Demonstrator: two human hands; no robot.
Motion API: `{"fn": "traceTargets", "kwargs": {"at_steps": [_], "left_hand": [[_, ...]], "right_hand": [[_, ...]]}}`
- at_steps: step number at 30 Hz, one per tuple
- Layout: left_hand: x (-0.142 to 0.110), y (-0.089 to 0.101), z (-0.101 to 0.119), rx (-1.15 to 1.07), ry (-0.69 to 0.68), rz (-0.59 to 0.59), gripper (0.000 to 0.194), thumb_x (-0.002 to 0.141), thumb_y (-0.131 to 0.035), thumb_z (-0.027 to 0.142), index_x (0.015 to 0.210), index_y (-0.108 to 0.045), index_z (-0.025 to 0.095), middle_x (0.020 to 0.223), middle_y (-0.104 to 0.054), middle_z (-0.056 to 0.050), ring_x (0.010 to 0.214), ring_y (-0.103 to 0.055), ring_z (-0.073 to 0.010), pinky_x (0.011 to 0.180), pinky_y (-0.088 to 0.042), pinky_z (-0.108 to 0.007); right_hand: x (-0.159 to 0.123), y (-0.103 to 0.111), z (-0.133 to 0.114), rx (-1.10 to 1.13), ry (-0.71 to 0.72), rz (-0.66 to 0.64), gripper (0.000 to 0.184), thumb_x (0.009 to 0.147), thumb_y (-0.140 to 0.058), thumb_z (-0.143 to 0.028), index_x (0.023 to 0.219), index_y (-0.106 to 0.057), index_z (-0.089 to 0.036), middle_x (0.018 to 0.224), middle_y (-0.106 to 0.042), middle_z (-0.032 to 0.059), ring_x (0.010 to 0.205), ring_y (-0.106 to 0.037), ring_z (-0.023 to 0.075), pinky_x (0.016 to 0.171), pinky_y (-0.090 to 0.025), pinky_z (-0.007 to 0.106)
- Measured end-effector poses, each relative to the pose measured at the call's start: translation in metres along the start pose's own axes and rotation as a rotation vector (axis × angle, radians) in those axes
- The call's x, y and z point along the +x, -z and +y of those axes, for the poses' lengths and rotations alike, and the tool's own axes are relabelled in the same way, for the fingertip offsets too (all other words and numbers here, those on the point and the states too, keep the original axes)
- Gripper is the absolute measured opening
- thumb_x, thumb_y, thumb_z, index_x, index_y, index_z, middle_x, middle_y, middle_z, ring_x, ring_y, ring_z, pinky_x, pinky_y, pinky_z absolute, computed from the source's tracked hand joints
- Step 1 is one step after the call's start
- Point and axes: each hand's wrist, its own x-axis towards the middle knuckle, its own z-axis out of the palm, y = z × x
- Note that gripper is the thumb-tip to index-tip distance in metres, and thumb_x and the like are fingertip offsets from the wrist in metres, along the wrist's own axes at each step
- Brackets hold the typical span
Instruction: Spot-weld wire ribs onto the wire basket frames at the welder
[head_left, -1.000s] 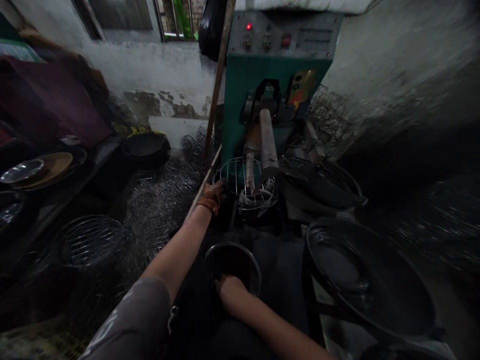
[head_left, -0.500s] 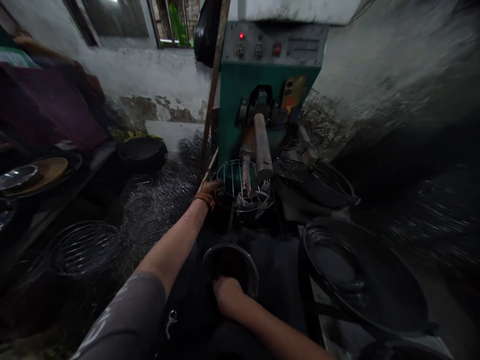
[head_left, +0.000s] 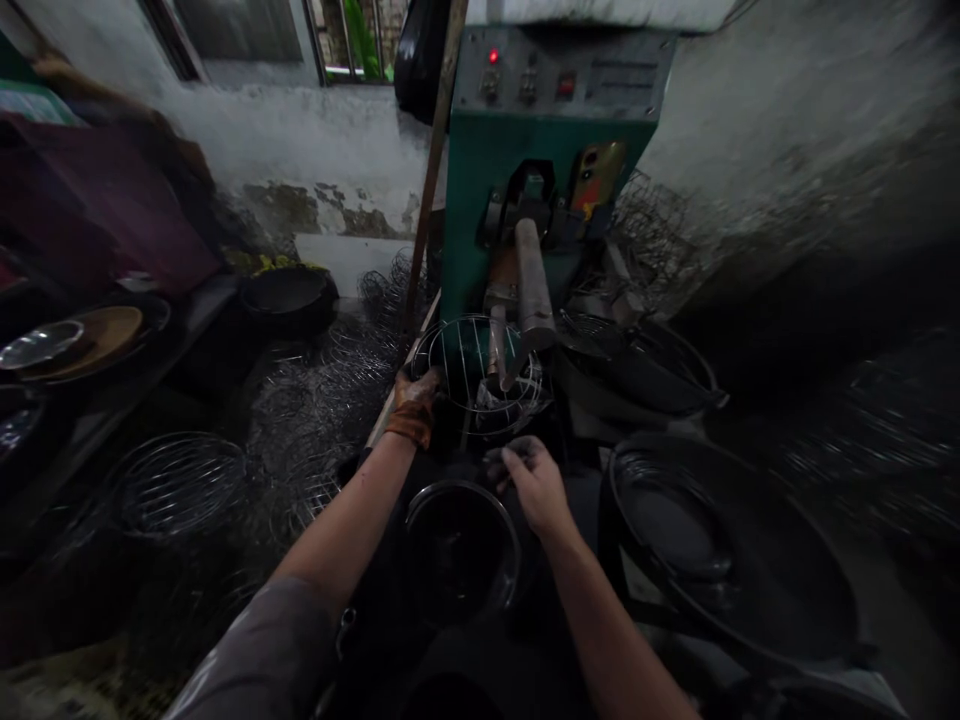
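Observation:
My left hand (head_left: 418, 398), in a worn orange-brown glove, is closed on the left edge of a round wire rack (head_left: 466, 375). The rack lies level beneath the round metal arm (head_left: 533, 280) of a green machine (head_left: 480, 160) and around its lower post (head_left: 497, 340). Bare and blackened at the fingertips, my right hand (head_left: 531, 478) is raised just past the right rim of a dark round bowl (head_left: 512, 570). Its fingers are pinched together near the rack's front edge. Whatever they hold is too small and dark to make out.
Tangled wire pieces (head_left: 322, 390) pile up on the left, beside another round wire rack (head_left: 180, 485). To the right stands a wide dark pan (head_left: 780, 560) with wire rings (head_left: 675, 530) in it. A wooden pole (head_left: 431, 190) leans beside the machine.
My right hand has come up out of the bowl and moved forward toward the rack. My left hand and the rack have shifted slightly left. The view has tilted a little.

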Motion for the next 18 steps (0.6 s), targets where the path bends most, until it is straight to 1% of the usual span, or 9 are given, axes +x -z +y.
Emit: {"fn": "traceTargets", "kwargs": {"at_steps": [2,6,10,11,15,18], "left_hand": [[-0.007,0.0,-0.001,0.009,-0.011,0.031,0.041,0.063,-0.083,0.017,0.097,-0.06,0.021,0.08,-0.066,0.003,0.059,-0.059,-0.0102,0.056,-0.045,-0.023],[-0.013,0.0,-0.005,0.017,0.026,0.065,0.042,0.063,-0.08,0.018,0.099,-0.059,0.022,0.081,-0.066,0.003,0.059,-0.06,-0.0109,0.057,-0.046,-0.024],[-0.018,0.002,-0.006,0.019,0.039,0.085,0.041,0.066,-0.079,0.018,0.101,-0.059,0.022,0.089,-0.068,0.0,0.063,-0.062,-0.0129,0.057,-0.048,-0.026],[-0.02,0.003,-0.006,0.01,0.043,0.085,0.04,0.067,-0.079,0.018,0.101,-0.058,0.023,0.092,-0.069,-0.001,0.066,-0.063,-0.0139,0.058,-0.049,-0.026],[-0.029,0.005,-0.008,0.002,0.018,0.112,0.039,0.069,-0.079,0.017,0.101,-0.057,0.024,0.096,-0.07,-0.002,0.073,-0.066,-0.0168,0.063,-0.052,-0.029],[-0.033,0.006,-0.012,-0.011,0.008,0.104,0.041,0.07,-0.082,0.019,0.102,-0.057,0.024,0.096,-0.071,-0.003,0.074,-0.066,-0.0177,0.063,-0.052,-0.029]], "right_hand": [[0.017,0.001,-0.005,0.013,0.067,0.105,0.042,0.076,-0.078,-0.058,0.087,-0.058,-0.023,0.075,-0.073,0.0013,0.06,-0.069,0.0178,0.051,-0.056,0.028],[0.035,-0.007,0.004,-0.02,0.109,0.167,0.047,0.073,-0.079,-0.064,0.084,-0.063,-0.022,0.065,-0.069,0.0007,0.057,-0.069,0.02,0.05,-0.059,0.031],[0.038,-0.015,0.013,0.012,0.062,0.227,0.047,0.07,-0.08,-0.063,0.084,-0.064,-0.021,0.068,-0.069,-0.0001,0.055,-0.07,0.0205,0.038,-0.052,0.027],[0.038,-0.016,0.014,0.028,0.049,0.234,0.047,0.069,-0.08,-0.062,0.084,-0.064,-0.021,0.069,-0.069,-0.0001,0.055,-0.07,0.0203,0.037,-0.052,0.026],[0.039,-0.019,0.015,0.108,-0.005,0.232,0.045,0.064,-0.084,-0.057,0.08,-0.065,-0.02,0.064,-0.067,-0.0013,0.055,-0.07,0.0187,0.04,-0.056,0.026],[0.038,-0.021,0.015,0.162,-0.042,0.23,0.045,0.062,-0.086,-0.054,0.08,-0.062,-0.02,0.066,-0.067,-0.002,0.05,-0.069,0.0178,0.037,-0.053,0.024]]}}
